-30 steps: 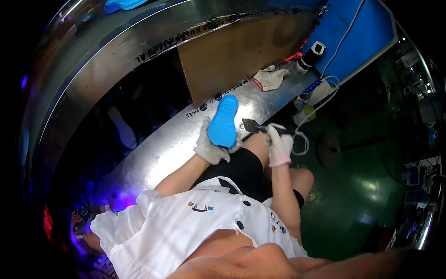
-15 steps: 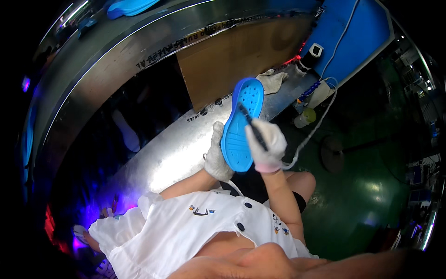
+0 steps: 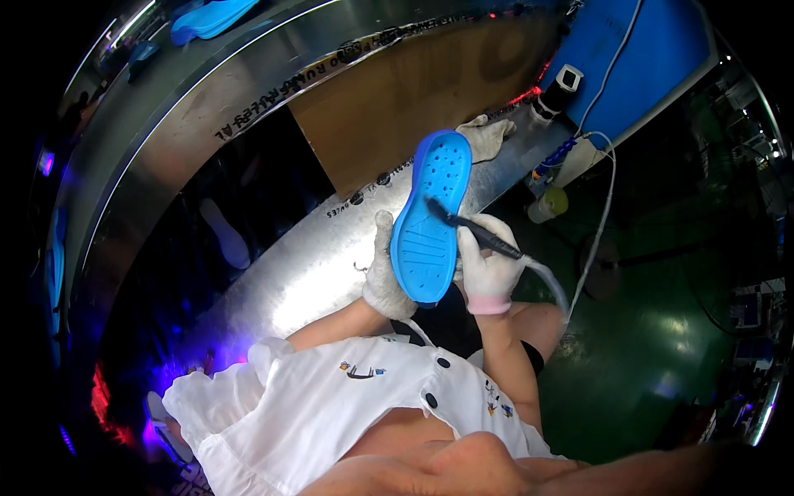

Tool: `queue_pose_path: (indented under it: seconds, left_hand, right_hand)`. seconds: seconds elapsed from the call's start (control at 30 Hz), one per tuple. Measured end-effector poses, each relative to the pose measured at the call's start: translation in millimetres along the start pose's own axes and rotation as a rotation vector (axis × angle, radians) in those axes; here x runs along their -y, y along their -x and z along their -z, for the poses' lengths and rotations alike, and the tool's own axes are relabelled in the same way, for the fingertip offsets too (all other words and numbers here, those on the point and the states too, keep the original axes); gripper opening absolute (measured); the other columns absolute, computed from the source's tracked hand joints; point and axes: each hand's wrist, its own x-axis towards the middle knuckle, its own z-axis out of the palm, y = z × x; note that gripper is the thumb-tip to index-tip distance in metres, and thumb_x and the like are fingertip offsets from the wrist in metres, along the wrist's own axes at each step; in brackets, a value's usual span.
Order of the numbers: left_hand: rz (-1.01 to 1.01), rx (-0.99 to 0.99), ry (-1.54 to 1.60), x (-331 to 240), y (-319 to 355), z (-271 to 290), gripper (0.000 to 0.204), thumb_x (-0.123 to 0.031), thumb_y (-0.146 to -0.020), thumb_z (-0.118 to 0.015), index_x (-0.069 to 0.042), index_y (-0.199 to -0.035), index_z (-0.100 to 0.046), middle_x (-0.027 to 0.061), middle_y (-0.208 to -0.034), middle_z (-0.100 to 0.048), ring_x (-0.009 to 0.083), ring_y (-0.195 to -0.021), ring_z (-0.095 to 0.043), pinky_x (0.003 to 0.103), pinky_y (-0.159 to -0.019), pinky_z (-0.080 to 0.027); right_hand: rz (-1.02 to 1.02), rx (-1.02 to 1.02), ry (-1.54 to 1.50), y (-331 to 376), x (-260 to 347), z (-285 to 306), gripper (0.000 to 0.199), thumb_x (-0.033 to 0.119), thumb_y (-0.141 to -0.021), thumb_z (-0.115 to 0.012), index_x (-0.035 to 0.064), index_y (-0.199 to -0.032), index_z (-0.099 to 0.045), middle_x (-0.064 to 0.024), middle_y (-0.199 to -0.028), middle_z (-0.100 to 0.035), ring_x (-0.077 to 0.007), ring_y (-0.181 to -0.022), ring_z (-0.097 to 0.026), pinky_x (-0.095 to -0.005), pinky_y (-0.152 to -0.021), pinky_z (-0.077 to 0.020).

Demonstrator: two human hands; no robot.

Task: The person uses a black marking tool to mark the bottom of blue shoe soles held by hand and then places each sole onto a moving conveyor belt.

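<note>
A bright blue shoe sole (image 3: 427, 248) is held upright, its ribbed and holed inner face toward me. My left hand (image 3: 384, 273), in a greyish-white glove, is closed round the sole's left edge near its heel end. In a white glove with a pink cuff, my right hand (image 3: 490, 264) grips a black brush (image 3: 488, 236) with a pale hose at its back end. The brush's dark tip lies at the middle of the sole's inner face, apparently touching it.
A metal worktop (image 3: 289, 269) stretches out behind the sole. On it lie a brown cardboard sheet (image 3: 372, 124) and a spare glove (image 3: 488, 136). A white-and-black device (image 3: 558, 93) stands by the blue panel (image 3: 620, 66). A thin white hose (image 3: 610, 198) hangs at the right. More blue soles (image 3: 211, 21) rest at the upper left.
The brush has swung flatter, its back end moving right and its tip lower toward the sole's middle. My right hand has shifted slightly right; my left hand still holds the sole.
</note>
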Motion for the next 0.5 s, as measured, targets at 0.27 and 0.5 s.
queue_pose_path:
  seconds: [0.27, 0.5]
  left_hand:
    - [0.0, 0.037, -0.057, 6, -35, 4, 0.088, -0.078, -0.09, -0.037, -0.003, -0.133, -0.052, 0.0192, -0.114, -0.066, 0.0289, -0.103, -0.066, 0.041, -0.093, -0.054]
    - [0.05, 0.06, -0.088, 13, -56, 3, 0.088, -0.077, -0.09, -0.037, -0.003, -0.135, -0.051, 0.0195, -0.117, -0.065, 0.0303, -0.102, -0.066, 0.042, -0.089, -0.056]
  right_hand:
    - [-0.136, 0.181, -0.108, -2, -6, 18, 0.018, 0.0, -0.08, -0.074, 0.0017, -0.097, -0.069, -0.0112, -0.087, -0.07, -0.0231, -0.075, -0.067, -0.0326, -0.07, -0.0531]
    - [0.362, 0.246, 0.106, -11, -8, 28, 0.022, 0.002, -0.077, -0.078, 0.0034, -0.097, -0.07, -0.0115, -0.087, -0.07, -0.0263, -0.073, -0.067, -0.0346, -0.067, -0.0531]
